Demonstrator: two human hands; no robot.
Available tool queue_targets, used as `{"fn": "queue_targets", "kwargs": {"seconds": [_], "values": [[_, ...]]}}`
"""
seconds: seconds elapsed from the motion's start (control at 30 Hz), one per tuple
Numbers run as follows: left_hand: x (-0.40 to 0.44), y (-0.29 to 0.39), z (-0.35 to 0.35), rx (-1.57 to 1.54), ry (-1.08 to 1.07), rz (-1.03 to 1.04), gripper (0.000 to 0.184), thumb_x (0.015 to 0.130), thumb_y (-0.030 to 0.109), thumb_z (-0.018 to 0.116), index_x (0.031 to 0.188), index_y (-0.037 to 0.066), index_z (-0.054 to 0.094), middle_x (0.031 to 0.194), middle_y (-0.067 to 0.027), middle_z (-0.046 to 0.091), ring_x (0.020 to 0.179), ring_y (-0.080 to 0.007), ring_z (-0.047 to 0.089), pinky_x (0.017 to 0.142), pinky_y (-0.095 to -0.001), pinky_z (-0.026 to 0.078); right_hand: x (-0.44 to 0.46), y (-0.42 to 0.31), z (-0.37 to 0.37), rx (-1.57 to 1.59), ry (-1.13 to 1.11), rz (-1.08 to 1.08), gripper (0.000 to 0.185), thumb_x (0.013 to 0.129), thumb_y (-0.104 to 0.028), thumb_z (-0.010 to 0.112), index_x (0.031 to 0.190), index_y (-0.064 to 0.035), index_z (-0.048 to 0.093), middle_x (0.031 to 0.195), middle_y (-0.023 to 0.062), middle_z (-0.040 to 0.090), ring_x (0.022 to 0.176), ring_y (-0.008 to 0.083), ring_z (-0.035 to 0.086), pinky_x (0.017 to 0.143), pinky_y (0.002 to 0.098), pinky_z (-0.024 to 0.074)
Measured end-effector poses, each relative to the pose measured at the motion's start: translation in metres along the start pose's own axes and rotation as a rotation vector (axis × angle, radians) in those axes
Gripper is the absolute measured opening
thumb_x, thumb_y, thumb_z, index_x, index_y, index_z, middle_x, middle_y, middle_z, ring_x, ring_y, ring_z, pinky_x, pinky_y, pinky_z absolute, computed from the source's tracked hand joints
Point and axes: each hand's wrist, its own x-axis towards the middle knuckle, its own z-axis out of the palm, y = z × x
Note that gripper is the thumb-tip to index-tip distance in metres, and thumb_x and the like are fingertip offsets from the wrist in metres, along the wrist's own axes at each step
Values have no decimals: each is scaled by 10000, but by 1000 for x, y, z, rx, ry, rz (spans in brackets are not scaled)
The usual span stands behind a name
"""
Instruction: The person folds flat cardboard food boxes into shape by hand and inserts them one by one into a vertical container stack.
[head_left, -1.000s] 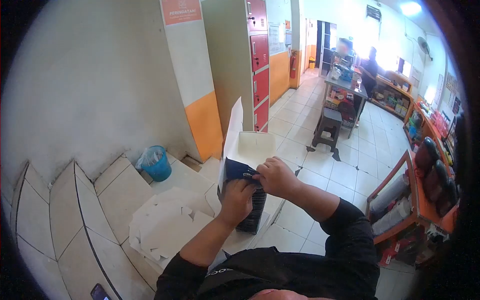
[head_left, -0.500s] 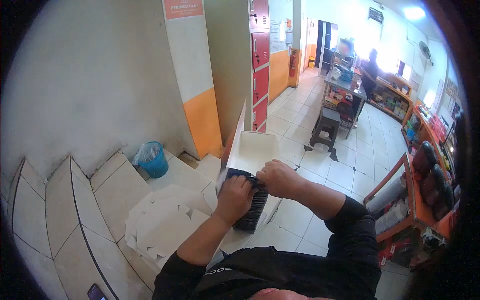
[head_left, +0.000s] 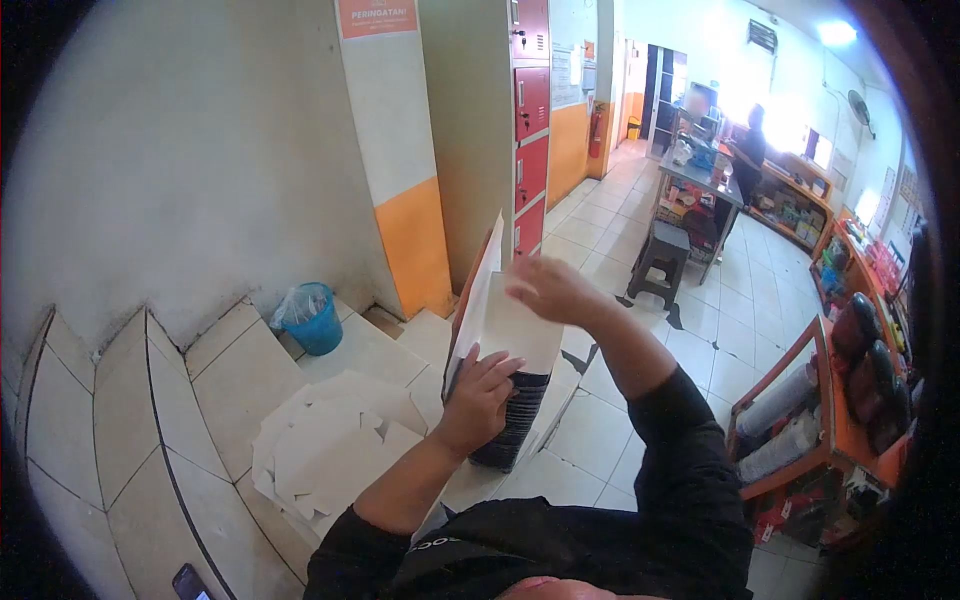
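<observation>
A tall stack of black-edged card pieces (head_left: 522,420) stands before me. On top lies a piece of card with a white inner face (head_left: 522,325), and a further panel (head_left: 480,285) rises at its left side. My left hand (head_left: 478,400) rests at the near left end of this card, its fingers stretched across the white face near the black edge. Over the far part of the card is my right hand (head_left: 550,290), slightly blurred, with fingers extended and nothing seen in them. Whether it touches the card, I cannot tell.
White cut card pieces (head_left: 335,440) lie heaped on the tiled step to the left. Beyond them stands a blue bin (head_left: 312,320) with a plastic liner. A phone (head_left: 190,582) lies at lower left. Red lockers (head_left: 532,105), a grey stool (head_left: 660,262) and another person (head_left: 748,150) are farther off.
My right hand has left the near black edge and moved away from me over the white face. My left fingers now lie flatter across the card, whose near dark flap is no longer pinched.
</observation>
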Motion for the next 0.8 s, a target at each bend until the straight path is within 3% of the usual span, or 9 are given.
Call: {"fn": "queue_targets", "kwargs": {"seconds": [0.07, 0.17, 0.37, 0.57, 0.63, 0.73, 0.8], "values": [[1, -1, 1, 6, -1, -4, 51, 722, 17, 579, 772, 22, 578, 1113, -64, 570, 1128, -260, 496, 1022, -510, 285, 13, 24, 15, -170, 98, 28, 432, 882, -339, 483, 1189, -36, 485, 1163, 163, 526, 1102, 325, 495, 908, 428, 400], [1, -2, 1, -9, -23, -26, 63, 720, 21, 588, 777, 38, 567, 1109, -46, 589, 1120, -258, 513, 1023, -513, 283, 17, 46, 43, -49, -204, 194, 538, 895, -381, 459, 1312, -50, 382, 1318, 178, 424, 1233, 327, 395, 968, 428, 363], [3, -2, 3, -72, 0, -50, 90, 709, 1, 597, 777, 44, 556, 1082, -43, 604, 1115, -271, 521, 1018, -518, 292, 27, 43, 38, -42, -493, 346, 680, 907, -475, 411, 1393, -32, 239, 1375, 201, 367, 1275, 315, 361, 1040, 384, 303], [3, -1, 1, -39, -16, -37, 130, 725, 7, 582, 852, 30, 567, 1099, -82, 577, 1131, -301, 494, 1007, -517, 303, 22, 55, 49, 24, -432, 259, 684, 905, -491, 409, 1378, -19, 269, 1372, 196, 374, 1273, 313, 363, 1055, 369, 283], [1, 5, 3, -5, 17, -18, 179, 734, 18, 593, 910, 29, 559, 1131, -113, 558, 1135, -333, 485, 989, -523, 324, 21, 57, 51, -44, -341, 114, 659, 902, -476, 424, 1364, -23, 303, 1368, 188, 381, 1268, 305, 371, 1048, 371, 292], [-26, 26, -4, 69, 49, 67, 334, 734, 63, 637, 1044, 24, 518, 1225, -178, 493, 1155, -397, 451, 961, -538, 352, 11, 25, 22, 2, 84, 174, 573, 896, -432, 467, 1296, -24, 418, 1272, 172, 489, 1180, 293, 469, 977, 361, 373], [-62, 27, -21, 85, 0, 61, 469, 713, 111, 685, 1124, 13, 482, 1288, -211, 438, 1186, -425, 417, 963, -538, 352, -4, -3, -7, 186, 335, 196, 416, 895, -352, 498, 1132, -11, 530, 1127, 166, 568, 1050, 281, 546, 895, 366, 426]]}}
